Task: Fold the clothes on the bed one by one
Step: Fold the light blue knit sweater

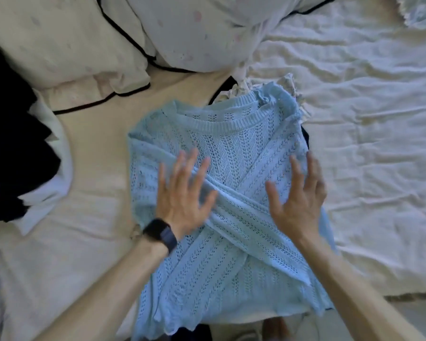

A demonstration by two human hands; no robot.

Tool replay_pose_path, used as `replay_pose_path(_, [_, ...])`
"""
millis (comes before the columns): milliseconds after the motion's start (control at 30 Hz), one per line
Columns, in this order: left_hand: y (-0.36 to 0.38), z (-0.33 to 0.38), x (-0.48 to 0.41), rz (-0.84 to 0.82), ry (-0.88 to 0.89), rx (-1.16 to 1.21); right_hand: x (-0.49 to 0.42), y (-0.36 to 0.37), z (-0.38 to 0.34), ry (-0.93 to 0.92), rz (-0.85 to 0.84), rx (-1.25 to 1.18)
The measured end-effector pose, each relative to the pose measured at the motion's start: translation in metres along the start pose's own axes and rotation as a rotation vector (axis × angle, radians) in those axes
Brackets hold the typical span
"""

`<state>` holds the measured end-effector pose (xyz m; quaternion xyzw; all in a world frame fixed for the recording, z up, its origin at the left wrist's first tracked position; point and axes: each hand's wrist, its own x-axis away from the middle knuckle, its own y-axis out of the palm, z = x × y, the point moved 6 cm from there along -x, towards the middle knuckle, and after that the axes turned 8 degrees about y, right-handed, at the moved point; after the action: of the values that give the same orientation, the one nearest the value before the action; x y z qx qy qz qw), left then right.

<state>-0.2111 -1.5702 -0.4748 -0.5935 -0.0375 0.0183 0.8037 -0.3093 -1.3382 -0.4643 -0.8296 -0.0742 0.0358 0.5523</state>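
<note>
A light-blue knit sweater (231, 217), sleeves crossed, is spread on the bed (354, 143) beneath the splayed fingers (190, 161) of both hands.

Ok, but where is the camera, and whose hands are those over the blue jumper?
There is no machine here, just a person. The camera sits on their head and looks down, so you see their own two arms reaching in from the bottom. The left hand, with a black watch on its wrist, and the right hand are both open, fingers spread over a light blue knitted sweater. They hold nothing. The sweater lies on a cream bed sheet, its sleeves crossed over the front like an X. Behind it are cream pillows with black edging, and a pile of dark and white clothes lies at the left.
</note>
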Motion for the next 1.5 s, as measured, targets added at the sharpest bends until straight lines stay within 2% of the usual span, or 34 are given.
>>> replay_pose_path(67, [0.025, 0.043, 0.035, -0.104, 0.125, -0.026, 0.049, 0.008, 0.005, -0.099, -0.093, 0.082])
replay_pose_path(133, [0.049, 0.058, 0.062, -0.184, 0.126, -0.064, 0.086, 0.017, 0.017, -0.15, -0.168, 0.166])
replay_pose_path(267, [0.073, 0.045, 0.1, -0.318, 0.024, -0.113, 0.121, 0.025, 0.076, 0.074, -0.385, 0.361])
replay_pose_path(367, [0.069, 0.037, 0.13, -0.307, -0.073, -0.096, 0.138, 0.017, 0.108, 0.188, -0.456, 0.382])
replay_pose_path(467, [0.058, 0.033, 0.189, -0.172, -0.337, -0.012, 0.161, -0.006, 0.137, 0.34, -0.456, 0.256])
replay_pose_path(533, [0.049, 0.033, 0.241, 0.0, -0.612, 0.091, 0.181, -0.026, 0.164, 0.534, -0.354, 0.095])
replay_pose_path(600, [0.04, 0.041, 0.285, 0.157, -0.815, 0.216, 0.205, -0.04, 0.191, 0.736, -0.311, -0.108])
replay_pose_path(700, [0.042, 0.055, 0.326, 0.175, -1.102, 0.442, 0.232, -0.043, 0.219, 0.917, -0.433, -0.406])
replay_pose_path(800, [0.062, 0.056, 0.344, 0.106, -1.311, 0.744, 0.229, -0.035, 0.234, 0.945, -0.561, -0.477])
replay_pose_path(867, [0.072, 0.054, 0.351, -0.037, -1.334, 0.797, 0.228, -0.029, 0.239, 0.867, -0.63, -0.393])
replay_pose_path(933, [0.074, 0.051, 0.358, -0.039, -1.328, 0.849, 0.228, -0.031, 0.252, 0.855, -0.598, -0.308])
replay_pose_path(1033, [0.064, 0.053, 0.36, 0.107, -1.32, 1.065, 0.235, -0.043, 0.257, 0.975, -0.575, -0.598])
replay_pose_path(1067, [0.06, 0.054, 0.358, 0.105, -1.302, 1.101, 0.236, -0.048, 0.256, 0.99, -0.577, -0.662])
replay_pose_path(1200, [0.052, 0.06, 0.355, -0.008, -1.235, 1.011, 0.227, -0.067, 0.256, 0.929, -0.498, -0.623])
replay_pose_path(1300, [0.041, 0.068, 0.372, 0.077, -1.266, 0.954, 0.232, -0.084, 0.258, 0.919, -0.424, -0.604])
replay_pose_path(1500, [-0.016, 0.095, 0.404, 0.287, -1.324, 0.97, 0.255, -0.15, 0.244, 0.978, -0.266, -0.862])
